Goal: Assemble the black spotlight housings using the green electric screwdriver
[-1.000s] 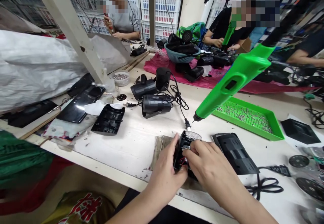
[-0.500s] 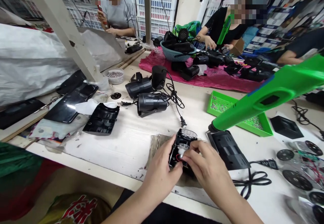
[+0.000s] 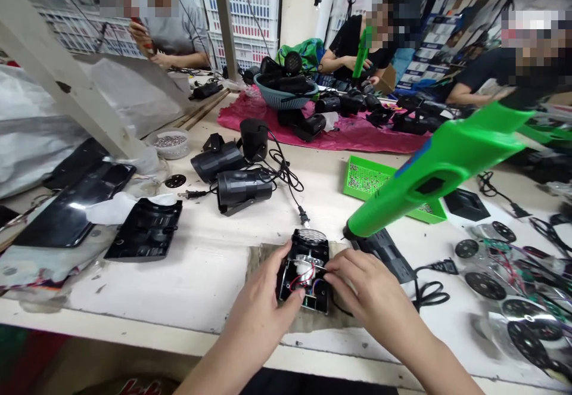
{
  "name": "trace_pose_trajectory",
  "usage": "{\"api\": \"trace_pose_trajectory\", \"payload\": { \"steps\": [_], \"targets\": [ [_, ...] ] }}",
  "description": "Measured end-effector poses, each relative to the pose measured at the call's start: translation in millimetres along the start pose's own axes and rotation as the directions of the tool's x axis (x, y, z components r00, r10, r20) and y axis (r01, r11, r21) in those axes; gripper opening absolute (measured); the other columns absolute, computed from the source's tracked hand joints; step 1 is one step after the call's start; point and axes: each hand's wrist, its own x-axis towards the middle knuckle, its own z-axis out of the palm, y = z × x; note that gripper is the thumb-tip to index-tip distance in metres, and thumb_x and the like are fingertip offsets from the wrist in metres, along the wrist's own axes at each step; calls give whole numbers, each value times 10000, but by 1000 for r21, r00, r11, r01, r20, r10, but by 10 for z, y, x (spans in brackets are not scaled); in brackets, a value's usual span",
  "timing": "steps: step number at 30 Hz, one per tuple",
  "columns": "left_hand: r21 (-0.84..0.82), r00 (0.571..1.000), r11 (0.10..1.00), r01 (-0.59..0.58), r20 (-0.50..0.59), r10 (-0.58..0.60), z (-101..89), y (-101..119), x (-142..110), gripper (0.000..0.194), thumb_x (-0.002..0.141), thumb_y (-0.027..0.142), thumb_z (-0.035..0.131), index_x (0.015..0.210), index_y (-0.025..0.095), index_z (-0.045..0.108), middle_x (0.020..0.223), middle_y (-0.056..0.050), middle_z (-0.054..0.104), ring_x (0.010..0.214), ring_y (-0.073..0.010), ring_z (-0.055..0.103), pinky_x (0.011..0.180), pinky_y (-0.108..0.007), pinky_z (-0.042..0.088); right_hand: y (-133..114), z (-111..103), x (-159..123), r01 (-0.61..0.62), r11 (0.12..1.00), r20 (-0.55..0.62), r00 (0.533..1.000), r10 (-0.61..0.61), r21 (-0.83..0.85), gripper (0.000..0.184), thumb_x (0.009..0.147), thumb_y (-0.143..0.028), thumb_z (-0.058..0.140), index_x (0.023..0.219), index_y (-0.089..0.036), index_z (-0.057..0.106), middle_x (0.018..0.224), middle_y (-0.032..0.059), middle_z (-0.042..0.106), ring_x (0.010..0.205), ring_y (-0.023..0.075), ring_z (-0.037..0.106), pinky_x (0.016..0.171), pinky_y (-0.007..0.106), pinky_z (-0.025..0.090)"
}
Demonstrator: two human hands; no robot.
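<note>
A black plastic housing half [image 3: 286,291] lies open side up on a worn mat. Inside it sit a clear faceted lens [image 3: 311,236] at the far end, a white motor-like part [image 3: 305,274] and thin red and blue wires. My left hand [image 3: 263,299] grips the housing from its left side, thumb over the near inner edge. At its right rim, the fingertips of my right hand [image 3: 364,279] are pinched together beside the white part; what they hold is too small to make out. Just beyond my right hand hangs a green electric screwdriver [image 3: 402,186], its tip above the table.
Another black housing half [image 3: 147,231] lies at left, near assembled black lamps [image 3: 245,189] with cords. A green screw tray [image 3: 364,177] stands behind the screwdriver. A black cover [image 3: 388,252], cord and several perforated discs [image 3: 485,286] are at right. People work across the table.
The view has swung right. My right fingers have moved from over the white part to the housing's right rim, exposing the wires. The left hand keeps its hold; the screwdriver has swayed.
</note>
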Motion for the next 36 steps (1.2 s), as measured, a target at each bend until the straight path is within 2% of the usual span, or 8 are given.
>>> {"api": "trace_pose_trajectory", "payload": {
  "steps": [2, 5, 10, 14, 20, 27, 33, 36],
  "targets": [
    [12, 1000, 1000, 21, 7, -21, -43, -13, 25, 624, 777, 221, 619, 1371, 273, 437, 1357, -104, 542, 1222, -323, 518, 1013, -539, 414, -26, -15, 47, 27, 999, 5, 1000, -27, -28, 105, 928, -217, 513, 931, -201, 617, 837, 31, 638, 781, 204, 612, 711, 353, 462],
    [-135, 998, 990, 34, 51, -28, -70, -84, 55, 645, 772, 216, 644, 1377, 291, 435, 1320, -105, 563, 1116, -292, 596, 952, -497, 477, -61, -40, 119, 78, 993, -1, 997, -78, -89, 116, 915, -187, 522, 889, -200, 634, 788, 21, 633, 732, 192, 603, 691, 334, 443],
    [-254, 998, 967, 36, 60, -22, -31, -194, 64, 683, 799, 226, 631, 1429, 314, 381, 1413, -75, 491, 1242, -285, 511, 1030, -481, 432, -61, -43, 211, 144, 984, 4, 990, -144, -106, 178, 911, -145, 490, 808, -197, 626, 720, 8, 609, 666, 181, 567, 666, 318, 425],
    [-220, 998, 975, 16, 67, -1, 1, -197, 56, 698, 813, 215, 605, 1446, 344, 339, 1467, -44, 429, 1302, -279, 447, 1076, -492, 382, -23, 1, 226, 161, 983, -29, 986, -165, -92, 227, 925, -152, 451, 771, -193, 613, 686, 9, 591, 651, 183, 554, 661, 315, 429],
    [-86, 997, 995, 53, 67, -48, 12, -145, 39, 717, 825, 245, 582, 1470, 333, 282, 1482, -47, 402, 1385, -275, 325, 1142, -513, 260, 20, 54, 191, 153, 986, -31, 987, -155, -61, 224, 924, -145, 445, 770, -189, 601, 676, 7, 592, 638, 184, 560, 653, 310, 436],
    [-110, 998, 994, 14, 54, -8, 57, -169, 24, 703, 837, 239, 564, 1469, 352, 276, 1502, -30, 379, 1379, -276, 340, 1125, -494, 305, 46, 15, 158, 124, 992, 13, 992, -124, -26, 165, 924, -161, 472, 832, -189, 606, 742, 16, 618, 684, 184, 584, 675, 315, 452],
    [-68, 999, 997, 20, 43, -18, 79, -129, 13, 708, 846, 268, 546, 1484, 327, 243, 1476, -53, 406, 1353, -271, 374, 1095, -477, 351, 25, -60, 170, 231, 963, 12, 973, -232, -136, 201, 903, -107, 477, 757, -180, 595, 700, 12, 589, 638, 176, 526, 668, 311, 412],
    [-50, 998, 998, 33, 46, -31, 82, -107, 20, 706, 843, 267, 550, 1482, 318, 253, 1484, -58, 391, 1364, -272, 357, 1093, -473, 352, 46, -39, 192, 215, 970, 20, 977, -214, -111, 199, 895, -110, 496, 740, -182, 598, 688, 10, 592, 629, 171, 526, 656, 303, 399]
  ]
}}
